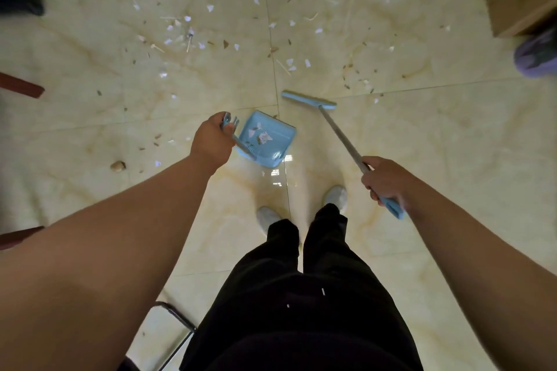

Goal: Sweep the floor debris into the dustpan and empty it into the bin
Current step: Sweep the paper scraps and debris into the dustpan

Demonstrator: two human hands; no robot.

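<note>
Debris (187,19) lies all over the floor (422,144) in front of you: white scraps, brown bits and thin sticks, most of it far ahead of your feet. A few bits are already in the dustpan (280,135), which sits low, just in front of your shoes. Your left hand (211,141) has its fingers curled round the dustpan handle. Your right hand (384,181) is wrapped round the top end of the broom (340,135). The broom head is down by the floor, just past the dustpan and a little to the right, not touching it. You look to be in the middle of the sweeping step, with lots left to do. Next, I think you need to reach the broom out past the far scraps, pull them back in a pile, and keep the dustpan's lip flat on the floor so they slide in. I cannot see the bin for sure, so tipping comes later.
</note>
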